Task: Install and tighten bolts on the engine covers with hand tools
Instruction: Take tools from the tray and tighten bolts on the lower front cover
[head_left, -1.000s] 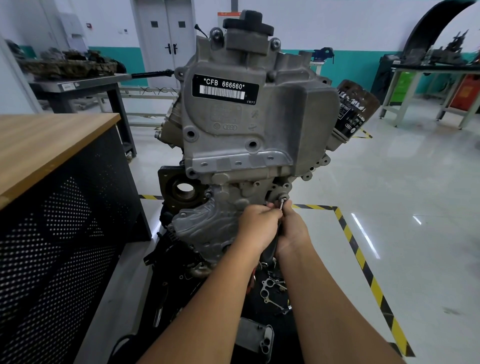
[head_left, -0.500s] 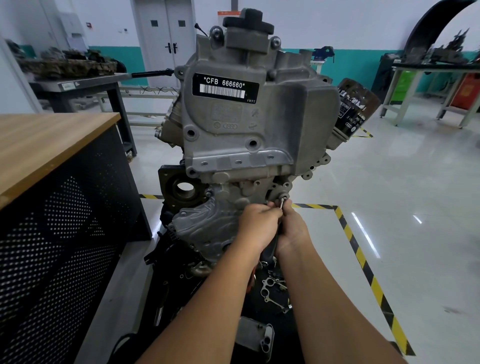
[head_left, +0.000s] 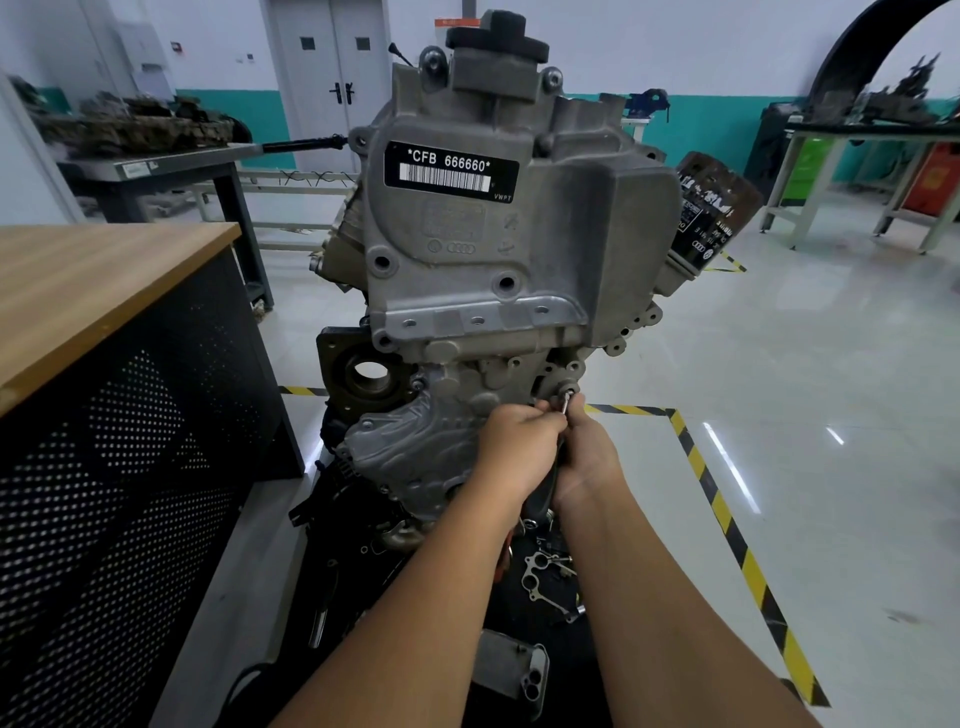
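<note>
Both hands meet at a bolt (head_left: 570, 391) low on the engine cover (head_left: 467, 280), right of centre. The left hand (head_left: 519, 441) and right hand (head_left: 587, 457) each clench a thin, stiff tool (head_left: 563, 404), its long axis running up-forward into the bolt head. It likely slips easily; the handle offers the firmest hold.

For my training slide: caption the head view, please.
Both hands, left hand and right hand, drive a tool into an engine bolt.

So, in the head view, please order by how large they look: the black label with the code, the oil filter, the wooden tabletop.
1. Wooden tabletop, though it is nearer the camera.
2. and 3. Oil filter and black label look alike; no ranking.
</note>
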